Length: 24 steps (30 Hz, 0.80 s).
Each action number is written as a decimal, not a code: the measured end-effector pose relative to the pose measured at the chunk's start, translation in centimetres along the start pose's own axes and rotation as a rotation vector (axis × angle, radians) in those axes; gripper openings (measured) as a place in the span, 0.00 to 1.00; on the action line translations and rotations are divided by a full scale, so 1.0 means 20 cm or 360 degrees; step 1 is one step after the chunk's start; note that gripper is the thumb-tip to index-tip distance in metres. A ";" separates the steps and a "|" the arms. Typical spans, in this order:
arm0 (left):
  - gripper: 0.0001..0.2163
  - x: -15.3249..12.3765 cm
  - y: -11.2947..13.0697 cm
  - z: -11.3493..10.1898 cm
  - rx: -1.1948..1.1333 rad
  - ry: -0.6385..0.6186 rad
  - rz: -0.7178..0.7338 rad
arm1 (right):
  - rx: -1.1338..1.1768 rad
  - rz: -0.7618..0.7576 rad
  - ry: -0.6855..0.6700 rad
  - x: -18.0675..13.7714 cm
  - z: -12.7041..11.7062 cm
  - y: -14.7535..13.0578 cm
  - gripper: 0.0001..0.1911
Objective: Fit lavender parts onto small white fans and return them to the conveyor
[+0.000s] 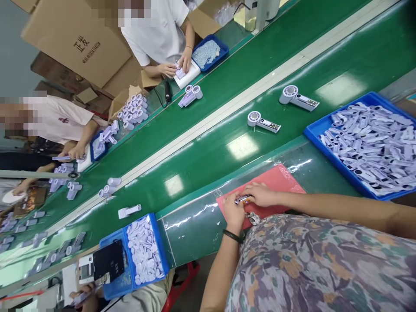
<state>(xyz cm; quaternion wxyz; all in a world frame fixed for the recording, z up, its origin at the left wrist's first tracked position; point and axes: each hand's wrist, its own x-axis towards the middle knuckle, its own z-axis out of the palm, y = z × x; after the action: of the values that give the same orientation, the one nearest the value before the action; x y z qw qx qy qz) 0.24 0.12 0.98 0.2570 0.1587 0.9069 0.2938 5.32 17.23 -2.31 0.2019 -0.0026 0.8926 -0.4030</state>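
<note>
Workstation beside a green conveyor belt (pixel 227 112), seen from over the worker's shoulder. The left hand (pixel 233 211) and the right hand (pixel 261 194) meet over a red mat (pixel 282 180) laid on the bench edge, apparently a soft working surface that keeps small parts from sliding. Between the two hands sits a small lilac part (pixel 243 199), pinched by the fingertips of both; each hand is closed narrowly about it, the left from below, the right from above. Most of the part is hidden by the fingers, so its exact form cannot be told. A dark band (pixel 232 235) circles the left wrist.

Just to the right of the mat, within easy reach of the right hand, stands a blue tray (pixel 313 130) heaped with lilac strip-like pieces, too many to count. A second blue tray (pixel 162 247), filled with pale round pieces, lies to the left of the bench, beside a dark flat object whose nature is unclear.

On the near lane of the belt lie two white handheld fans (pixel 263 121), round heads pointing left, well apart from one another; a third white unit (pixel 129 211) lies farther left along the belt.

Across the belt, two other people work at their own stations: one person in white (pixel 159 34) handles a part beside a third blue tray (pixel 209 53), another (pixel 65 121) sits farther left. Clusters of lilac fan bodies (pixel 133 110) stand along that far edge. Cardboard cartons (pixel 78 43) are stacked behind them.
</note>
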 end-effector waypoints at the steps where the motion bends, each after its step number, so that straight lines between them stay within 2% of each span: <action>1: 0.18 0.01 0.00 -0.01 -0.0004 -0.0007 -0.0009 | 0.0015 -0.0025 -0.0019 0.01 -0.01 0.01 0.11; 5: 0.17 -0.01 0.01 -0.02 0.0019 -0.0022 0.0058 | 0.0053 -0.0131 -0.0032 -0.01 -0.03 0.03 0.10; 12: 0.18 -0.13 0.01 0.03 0.0058 0.0060 0.0110 | 0.0035 -0.0127 0.0065 -0.10 0.05 0.04 0.16; 19: 0.20 -0.04 0.00 0.04 0.0089 0.0036 0.0051 | 0.0021 -0.0026 0.0034 -0.04 0.04 0.03 0.11; 24: 0.19 -0.03 0.02 -0.01 0.0216 -0.0035 0.0163 | 0.0063 -0.0133 0.0061 -0.04 0.04 0.05 0.11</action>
<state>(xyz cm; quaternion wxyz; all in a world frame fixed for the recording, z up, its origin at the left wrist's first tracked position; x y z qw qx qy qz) 0.74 0.01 1.50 0.2404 0.2251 0.9125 0.2428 6.48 17.54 -3.21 0.1677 -0.0282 0.8874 -0.4285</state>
